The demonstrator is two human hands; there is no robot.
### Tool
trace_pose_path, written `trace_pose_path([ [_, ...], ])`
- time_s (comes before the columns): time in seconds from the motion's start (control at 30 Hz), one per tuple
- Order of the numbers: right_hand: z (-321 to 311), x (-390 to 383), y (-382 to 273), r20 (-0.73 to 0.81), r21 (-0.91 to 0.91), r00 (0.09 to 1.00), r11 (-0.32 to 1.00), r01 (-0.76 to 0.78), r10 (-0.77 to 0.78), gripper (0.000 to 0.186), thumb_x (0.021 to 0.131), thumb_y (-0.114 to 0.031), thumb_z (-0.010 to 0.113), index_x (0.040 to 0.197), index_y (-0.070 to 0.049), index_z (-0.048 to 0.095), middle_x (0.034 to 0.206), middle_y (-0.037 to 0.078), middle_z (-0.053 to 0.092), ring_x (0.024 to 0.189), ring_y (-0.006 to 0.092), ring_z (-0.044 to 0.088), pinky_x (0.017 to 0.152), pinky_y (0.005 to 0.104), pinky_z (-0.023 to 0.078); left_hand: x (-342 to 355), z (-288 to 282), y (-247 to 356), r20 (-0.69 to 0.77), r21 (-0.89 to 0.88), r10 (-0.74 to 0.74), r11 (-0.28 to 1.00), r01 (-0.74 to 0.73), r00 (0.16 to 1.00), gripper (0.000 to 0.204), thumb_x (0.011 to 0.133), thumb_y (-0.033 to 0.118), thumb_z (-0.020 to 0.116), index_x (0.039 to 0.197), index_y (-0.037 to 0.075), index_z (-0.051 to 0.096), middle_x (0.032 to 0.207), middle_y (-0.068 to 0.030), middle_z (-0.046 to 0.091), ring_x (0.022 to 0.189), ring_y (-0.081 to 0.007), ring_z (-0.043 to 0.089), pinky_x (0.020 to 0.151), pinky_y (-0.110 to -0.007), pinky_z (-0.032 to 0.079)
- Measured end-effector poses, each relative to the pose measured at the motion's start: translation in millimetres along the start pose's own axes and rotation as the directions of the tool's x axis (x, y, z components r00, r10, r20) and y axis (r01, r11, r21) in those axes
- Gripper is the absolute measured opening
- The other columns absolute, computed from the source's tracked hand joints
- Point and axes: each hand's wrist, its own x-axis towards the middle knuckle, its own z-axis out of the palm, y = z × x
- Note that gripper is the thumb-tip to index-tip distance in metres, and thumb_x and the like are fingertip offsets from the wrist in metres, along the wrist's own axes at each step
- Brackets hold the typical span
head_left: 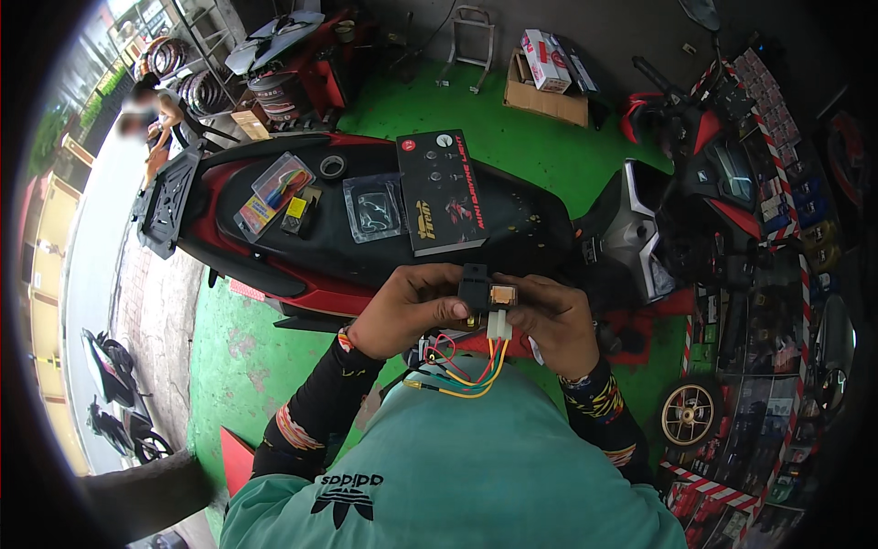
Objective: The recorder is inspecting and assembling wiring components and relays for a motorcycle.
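Observation:
My left hand [416, 316] grips the left side of a small black relay [476, 285] with a clear window. My right hand [549, 325] holds its right side at the white connector [498, 326], from which red, yellow, green and black wires [457, 389] loop down in front of my shirt. Beyond my hands, on the black scooter seat [530, 210], lie a black printed box [443, 194], a clear blister pack [373, 207], a tape roll [333, 166], a small plastic case with wires [282, 179] and a black part with a yellow label [297, 212].
A cardboard carton [544, 105] and metal stand [465, 46] sit at the back. A scooter front [704, 174] and parts display [736, 393] with a gold wheel [690, 412] are at right. Two people [165, 119] and a parked motorcycle [123, 403] are outside at left.

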Motion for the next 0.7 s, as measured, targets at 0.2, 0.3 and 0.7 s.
trace_pose_path([
  [0.2, 9, 5, -1, 0.033, 0.076, 0.997, 0.995, -0.069, 0.066, 0.037, 0.098, -0.014, 0.071, 0.131, 0.003, 0.066, 0.099, 0.008, 0.069, 0.094, 0.0144, 0.068, 0.082, 0.0286, 0.058, -6, -1, 3, -0.052, -0.010, -0.004, 1.000, 0.004, 0.999, 0.058, 0.090, 0.037, 0.079, 0.122, -0.008, 0.062, 0.104, -0.0129, 0.074, 0.094, -0.0198, 0.075, 0.084, -0.037, 0.063],
  [0.3, 13, 5, 8, 0.057, 0.255, 0.992, 0.959, -0.124, 0.113, 0.036, 0.101, -0.015, 0.067, 0.131, 0.004, 0.065, 0.109, 0.011, 0.072, 0.101, 0.0177, 0.071, 0.085, 0.0312, 0.061, -9, -2, 7, -0.051, -0.042, -0.024, 0.999, 0.022, 0.998, 0.040, 0.099, 0.021, 0.071, 0.124, -0.009, 0.060, 0.102, -0.0131, 0.072, 0.092, -0.0224, 0.076, 0.080, -0.033, 0.064],
  [0.7, 33, 19, 14, 0.122, 0.222, 0.970, 0.947, -0.234, 0.211, 0.040, 0.105, -0.021, 0.063, 0.134, 0.006, 0.062, 0.117, 0.013, 0.073, 0.106, 0.0143, 0.068, 0.093, 0.0279, 0.054, -23, -12, 27, -0.191, 0.042, -0.067, 0.996, 0.076, 0.979, 0.040, 0.096, 0.017, 0.074, 0.120, -0.012, 0.062, 0.099, -0.0151, 0.074, 0.089, -0.0197, 0.075, 0.079, -0.032, 0.064],
])
